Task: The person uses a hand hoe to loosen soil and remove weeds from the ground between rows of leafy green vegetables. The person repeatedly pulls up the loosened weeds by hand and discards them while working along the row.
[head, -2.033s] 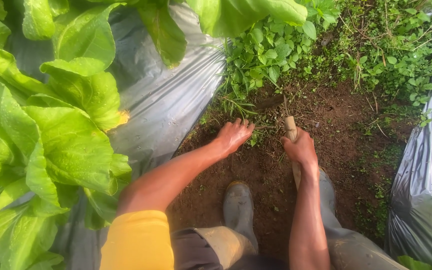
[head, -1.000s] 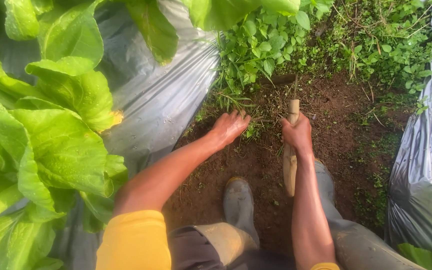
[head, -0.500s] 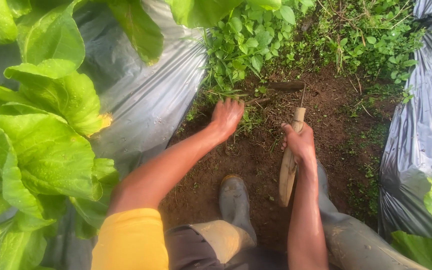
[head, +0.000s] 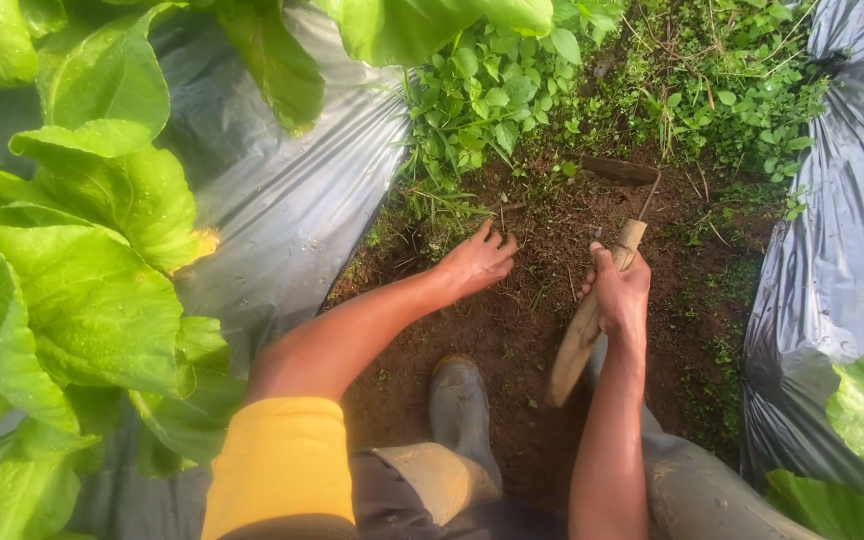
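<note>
Wooden hoe handle [head: 586,325] stays gripped in right hand [head: 620,292]; left hand [head: 476,262], fingers spread, should pull loosened weeds [head: 452,205] low, near their roots.

A strip of bare brown soil [head: 512,340] is flanked by 2 grey plastic sheets [head: 302,215], with green weeds [head: 492,100] rooted just beyond the left hand's fingers [head: 487,240].

We're out in a vegetable field: big leafy greens [head: 92,290] grow through grey plastic sheeting [head: 302,200] on raised beds at both sides, with a bare soil furrow [head: 512,350] and weeds [head: 512,90] between them, muddy rubber boots [head: 460,400] planted there.
</note>
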